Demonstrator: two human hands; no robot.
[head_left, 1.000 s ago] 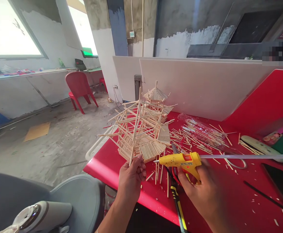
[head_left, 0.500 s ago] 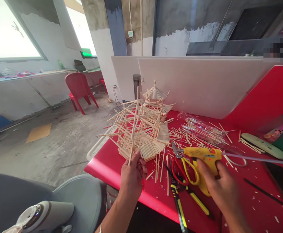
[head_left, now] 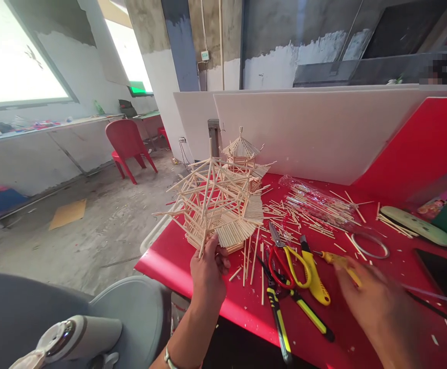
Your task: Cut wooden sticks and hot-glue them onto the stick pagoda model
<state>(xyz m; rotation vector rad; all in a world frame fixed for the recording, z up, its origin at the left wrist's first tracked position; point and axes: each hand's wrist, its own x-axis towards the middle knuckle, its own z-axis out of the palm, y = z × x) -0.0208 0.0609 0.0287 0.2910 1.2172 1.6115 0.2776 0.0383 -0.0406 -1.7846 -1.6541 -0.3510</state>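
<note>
In the head view, a model pavilion of thin wooden sticks (head_left: 229, 230) stands near the table's left edge. My left hand (head_left: 210, 266) pinches a long slanting stick at its front corner. On the right, my right hand (head_left: 377, 300) is wrapped round a yellow hot glue gun (head_left: 336, 258), its nozzle pointing left and partly covered by the fingers. A clear glue stick (head_left: 426, 292) trails behind it. Between the hands lie red-and-yellow-handled scissors (head_left: 303, 269), a yellow utility knife (head_left: 315, 282) and black-and-yellow pliers (head_left: 279, 320).
Behind stands a smaller roofed stick tower (head_left: 241, 148). Loose sticks and a clear plastic bag of sticks (head_left: 319, 205) cover the red table (head_left: 242, 307) at the back. A phone (head_left: 442, 277) lies far right. A grey stool (head_left: 142, 318) with a white flask (head_left: 92, 333) is at lower left.
My right hand has moved right and slightly down with the glue gun, away from the scissors, uncovering the utility knife. The left hand keeps its hold, shifted slightly left.
</note>
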